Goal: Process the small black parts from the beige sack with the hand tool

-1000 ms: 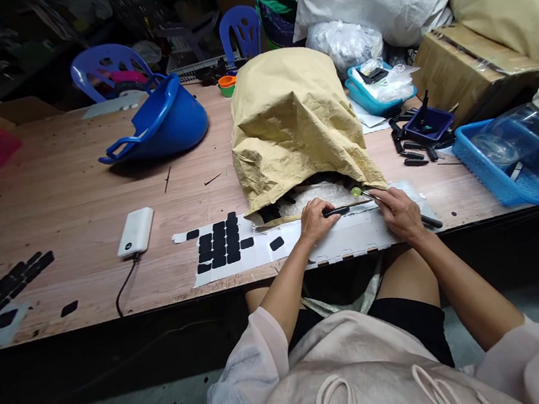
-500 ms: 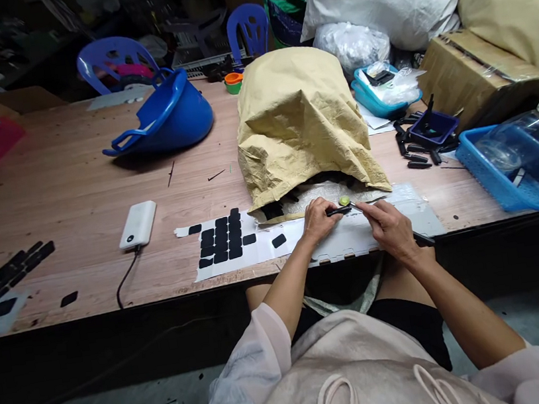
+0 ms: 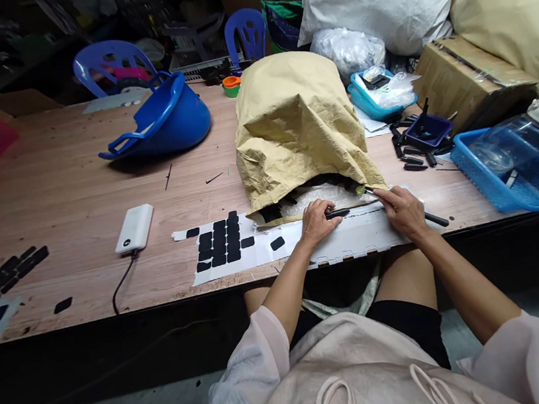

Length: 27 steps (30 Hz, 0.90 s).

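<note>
Left hand (image 3: pixel 315 223) pinches a slim black piece (image 3: pixel 339 213) at the bag's mouth (image 3: pixel 316 197), long axis crosswise, pointing towards the right hand (image 3: pixel 404 212). The right, farther from the piece, grips a black-handled tool (image 3: pixel 436 220).

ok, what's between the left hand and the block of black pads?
One loose black pad on the white sheet, between the left hand and the block of black pads, which has another pad jutting toward the hand. Head view.

Table moderately lit; background dark; edges stretched and soft.
</note>
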### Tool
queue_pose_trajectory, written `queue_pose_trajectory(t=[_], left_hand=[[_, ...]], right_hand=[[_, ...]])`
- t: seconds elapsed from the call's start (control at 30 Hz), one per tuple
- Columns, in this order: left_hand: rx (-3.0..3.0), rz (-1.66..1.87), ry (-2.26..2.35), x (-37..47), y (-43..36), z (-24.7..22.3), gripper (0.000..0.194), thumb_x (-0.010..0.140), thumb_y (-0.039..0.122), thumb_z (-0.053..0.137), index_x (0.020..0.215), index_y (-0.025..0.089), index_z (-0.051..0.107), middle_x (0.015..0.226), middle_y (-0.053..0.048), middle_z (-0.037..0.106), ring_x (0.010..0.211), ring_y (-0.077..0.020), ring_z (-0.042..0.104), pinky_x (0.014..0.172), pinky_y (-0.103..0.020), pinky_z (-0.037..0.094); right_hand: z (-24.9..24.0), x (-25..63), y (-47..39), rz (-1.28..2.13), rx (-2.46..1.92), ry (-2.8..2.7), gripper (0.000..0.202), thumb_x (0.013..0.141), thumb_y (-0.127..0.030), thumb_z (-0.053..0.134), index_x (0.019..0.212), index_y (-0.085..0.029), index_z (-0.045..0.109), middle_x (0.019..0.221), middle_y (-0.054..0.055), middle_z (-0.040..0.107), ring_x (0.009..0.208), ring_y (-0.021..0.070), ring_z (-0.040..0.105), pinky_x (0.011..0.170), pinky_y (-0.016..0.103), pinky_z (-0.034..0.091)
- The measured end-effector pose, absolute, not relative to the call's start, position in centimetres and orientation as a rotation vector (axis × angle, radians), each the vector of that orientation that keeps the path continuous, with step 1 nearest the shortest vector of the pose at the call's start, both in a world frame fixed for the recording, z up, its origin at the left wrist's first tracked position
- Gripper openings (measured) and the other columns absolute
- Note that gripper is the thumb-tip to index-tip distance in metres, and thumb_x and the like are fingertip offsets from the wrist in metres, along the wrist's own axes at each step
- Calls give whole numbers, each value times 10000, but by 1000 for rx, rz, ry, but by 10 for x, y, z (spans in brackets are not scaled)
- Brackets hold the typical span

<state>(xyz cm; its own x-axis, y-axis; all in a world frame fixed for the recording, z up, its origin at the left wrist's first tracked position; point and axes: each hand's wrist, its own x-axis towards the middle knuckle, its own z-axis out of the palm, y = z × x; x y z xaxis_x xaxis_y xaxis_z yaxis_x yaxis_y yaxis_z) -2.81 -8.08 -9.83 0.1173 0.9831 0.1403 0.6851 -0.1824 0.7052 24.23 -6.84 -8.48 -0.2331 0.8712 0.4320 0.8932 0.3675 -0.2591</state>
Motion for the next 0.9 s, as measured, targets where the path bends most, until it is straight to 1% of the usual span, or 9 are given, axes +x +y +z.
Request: queue_pose_trajectory(t=[0.07, 0.17, 0.3, 0.4, 0.5, 0.6, 0.7, 0.8, 0.9], left_hand=[[1944, 811, 1620, -28, -81, -99, 251, 800, 252, 856, 1030, 230, 758, 975, -28, 684, 1004, -235, 618, 963, -379, 483], [1959, 787, 1619, -29, -79, -100, 170, 849, 265, 823, 1013, 247, 780, 954, -27, 671, 1008, -235, 614, 969, -380, 480], [1968, 807, 1601, -30, -81, -93, 145, 890, 257, 785, 1033, 231, 770, 1007, -43, 690, 1023, -232, 620, 976, -381, 486], [2039, 872, 1542, -28, -108, -82, 151, 953, 300, 710, 1077, 221, 745, 1096, -79, 716, 1081, -252, 620, 1007, -411, 482], [2143, 824, 1269, -23, -159, -81, 244, 1029, 381, 587, 1159, 229, 728, 1142, -107, 744, 1098, -262, 654, 1023, -425, 484], [2176, 557, 955, -17, -209, -101, 319, 1041, 450, 551, 1217, 251, 726, 1106, -109, 774, 1036, -248, 709, 973, -393, 514], [2054, 365, 1056, -12, -231, -138, 295, 1018, 424, 583, 1223, 268, 727, 1119, -80, 784, 1030, -241, 734, 961, -362, 545], [1833, 172, 1299, -11, -225, -172, 337, 999, 379, 592, 1305, 294, 701, 1219, -62, 779, 1141, -265, 734, 983, -361, 574], [1717, 26, 1392, -12, -214, -185, 452, 990, 381, 603, 1439, 346, 630, 1355, -56, 739, 1332, -289, 659, 1121, -404, 523]], right_hand=[[-90, 253, -60, -68, -1478, -2218, 342, 1035, -349, 494, 1187, -299, 797, 901, 78, 661, 875, 235, 557, 781, 349, 416], [-100, 261, -56, -90, -1449, -2285, 335, 1032, -347, 507, 1206, -292, 788, 922, 81, 648, 892, 238, 537, 808, 358, 407], [-106, 260, -57, -115, -1481, -2274, 343, 1040, -364, 501, 1224, -283, 779, 932, 80, 635, 889, 236, 517, 807, 354, 394], [-106, 257, -57, -113, -1494, -2277, 336, 1040, -366, 504, 1219, -287, 777, 938, 81, 635, 896, 240, 508, 808, 357, 388], [-106, 256, -57, -132, -1497, -2275, 337, 1041, -367, 497, 1214, -285, 775, 958, 83, 639, 898, 241, 497, 801, 356, 374], [-107, 256, -57, -155, -1498, -2266, 338, 1039, -359, 494, 1207, -278, 775, 963, 83, 639, 898, 241, 491, 797, 354, 361], [-108, 255, -57, -156, -1506, -2259, 331, 1039, -361, 499, 1203, -277, 774, 951, 84, 638, 895, 244, 490, 786, 351, 356], [-106, 254, -58, -155, -1516, -2267, 325, 1038, -361, 509, 1208, -274, 772, 952, 84, 642, 896, 244, 492, 780, 348, 357], [-106, 254, -58, -165, -1518, -2274, 327, 1041, -352, 505, 1211, -271, 772, 968, 85, 653, 907, 243, 501, 791, 350, 368]])
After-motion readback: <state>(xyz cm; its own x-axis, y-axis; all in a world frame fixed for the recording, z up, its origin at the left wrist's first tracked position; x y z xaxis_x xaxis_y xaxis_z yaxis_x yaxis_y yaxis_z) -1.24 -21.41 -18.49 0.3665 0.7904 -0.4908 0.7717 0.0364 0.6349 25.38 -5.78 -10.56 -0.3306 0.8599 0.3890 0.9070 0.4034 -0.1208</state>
